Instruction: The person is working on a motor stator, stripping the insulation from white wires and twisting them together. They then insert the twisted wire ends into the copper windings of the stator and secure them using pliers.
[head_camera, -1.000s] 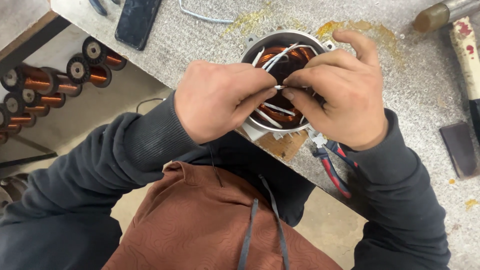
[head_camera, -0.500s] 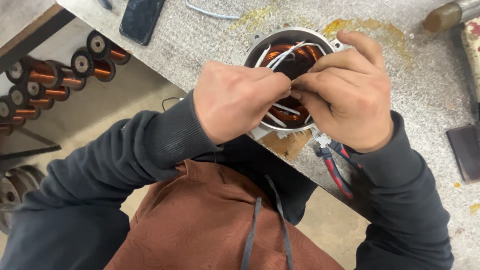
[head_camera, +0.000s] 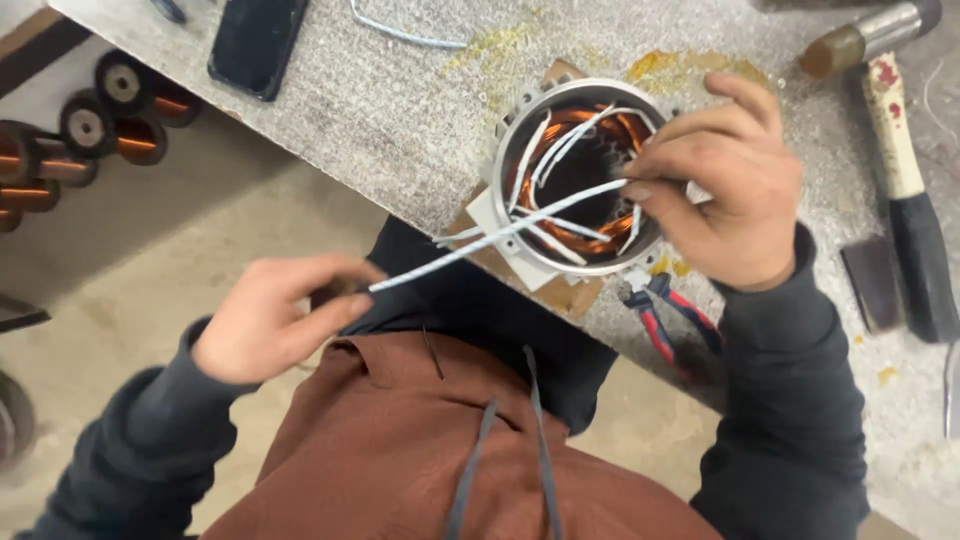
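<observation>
A round motor stator (head_camera: 580, 175) with copper windings sits on the grey workbench (head_camera: 420, 110), directly under the right hand (head_camera: 725, 195), which pinches one end of a white sleeved lead (head_camera: 490, 240). The lead's long axis slants down and away to the left hand (head_camera: 275, 320), closed on its free end well off the bench edge. Red-and-blue pliers (head_camera: 665, 320) lie just below the right hand; a dark phone (head_camera: 255, 40) lies well above the left.

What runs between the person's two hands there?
In the head view, one white sleeved wire stretches from the left hand across the motor stator to the right hand.
</observation>
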